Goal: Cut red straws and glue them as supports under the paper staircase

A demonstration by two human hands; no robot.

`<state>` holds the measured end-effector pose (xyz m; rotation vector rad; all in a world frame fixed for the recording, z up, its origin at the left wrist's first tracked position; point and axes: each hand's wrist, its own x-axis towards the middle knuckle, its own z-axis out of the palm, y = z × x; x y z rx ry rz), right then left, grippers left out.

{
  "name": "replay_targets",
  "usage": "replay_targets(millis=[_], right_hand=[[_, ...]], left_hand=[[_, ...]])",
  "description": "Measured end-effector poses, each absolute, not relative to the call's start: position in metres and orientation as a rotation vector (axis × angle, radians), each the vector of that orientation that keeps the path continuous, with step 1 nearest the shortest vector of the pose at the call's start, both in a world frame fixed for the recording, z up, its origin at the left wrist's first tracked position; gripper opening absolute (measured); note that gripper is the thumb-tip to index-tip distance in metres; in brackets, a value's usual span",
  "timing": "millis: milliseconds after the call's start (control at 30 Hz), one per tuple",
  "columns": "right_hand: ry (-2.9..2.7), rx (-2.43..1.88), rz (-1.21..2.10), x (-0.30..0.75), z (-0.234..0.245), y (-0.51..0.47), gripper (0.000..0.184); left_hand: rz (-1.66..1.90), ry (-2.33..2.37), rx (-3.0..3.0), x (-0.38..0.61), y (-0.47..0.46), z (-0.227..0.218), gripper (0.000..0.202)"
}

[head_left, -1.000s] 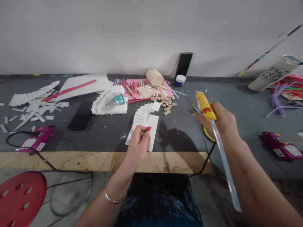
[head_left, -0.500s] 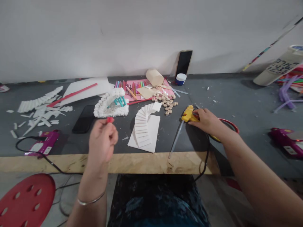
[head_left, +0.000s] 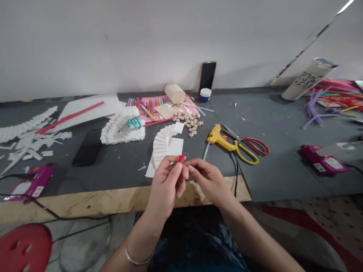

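Note:
Between the thumb and fingers of my left hand [head_left: 168, 179] is a small red piece [head_left: 181, 158]; its kind is too small to make out. My right hand [head_left: 208, 179] meets it there, thumb and forefinger pinched against the left fingertips; what they pinch is hidden. Behind my hands lies a curved fan of white strips [head_left: 161, 141] on a white card [head_left: 177, 144]. To the right rest a yellow glue gun [head_left: 219, 138] with a clear glue stick and scissors [head_left: 246, 145] with red and yellow handles.
A white fluffy model [head_left: 123, 128] with teal posts stands left of centre, beside a black phone [head_left: 86, 147]. Pale pebbles [head_left: 191, 122] lie behind the fan. Purple power strips [head_left: 35, 181] sit at both sides. Another phone [head_left: 207, 75] leans on the wall behind a small jar [head_left: 205, 95].
My right hand has left the glue gun, which now lies on the table, and come to my left hand. The left hand has moved right with the red piece.

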<state>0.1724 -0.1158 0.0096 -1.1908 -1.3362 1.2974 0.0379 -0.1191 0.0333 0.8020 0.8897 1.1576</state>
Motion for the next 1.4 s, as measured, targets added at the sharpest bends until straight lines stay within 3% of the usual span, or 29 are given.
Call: replay_targets(millis=[400,867,1400], right_hand=[[-1.111,-0.959,1.562,0.182,0.004,-0.116,0.024],[-1.104,-0.964,1.48,0.185,0.002,-0.116,0.019],[-0.925,-0.772,1.691,0.176,0.009,-0.12,0.02]], left_hand=[[1.119,0.807,0.677,0.049,-0.131,0.029,0.031],[1.07,0.892,0.831,0.048,-0.133,0.017,0.043],[1.045,1.017,1.098,0.045,-0.138,0.025,0.052]])
